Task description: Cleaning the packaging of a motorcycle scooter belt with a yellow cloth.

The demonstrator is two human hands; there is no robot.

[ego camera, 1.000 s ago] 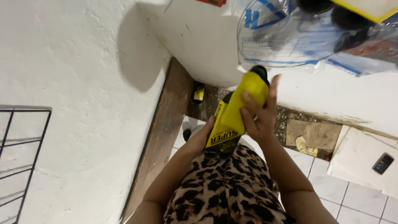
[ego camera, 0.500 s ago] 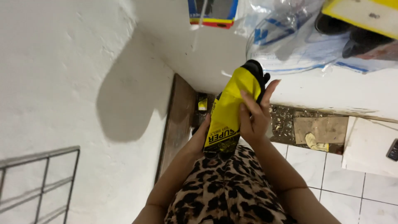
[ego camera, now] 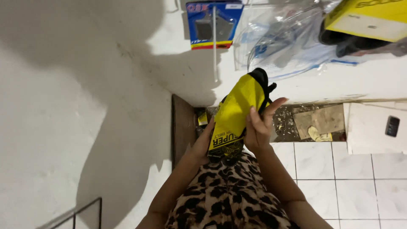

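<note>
**Head view: both hands hold a yellow sleeve with a black belt inside**

The head camera looks down on two bare hands that hold one long package in front of the body, above the leopard-print clothing. The package is a yellow cardboard sleeve with a black rubber belt coming out of its upper end.

The right hand lies against the right side of the sleeve. Its fingers are stretched and only loosely bent, pressing on the edge more than closing around it. The left hand is mostly hidden behind the sleeve near its lower end; it seems to support the package from behind, but I cannot tell how far its fingers are closed.

To handle it well, I judge that the lower hand should keep a firm hold on the printed end, while the right hand works along the edge with flat fingers, so the thin cardboard does not bend or tear. The belt looks flexible, so it may slip out if the sleeve is tipped.

The long axis of the sleeve runs from the lower left, near the body, to the upper right. The end with the belt points away from the person, toward the white shelf, where a blue blister pack, clear plastic bags and a yellow box lie.
</note>
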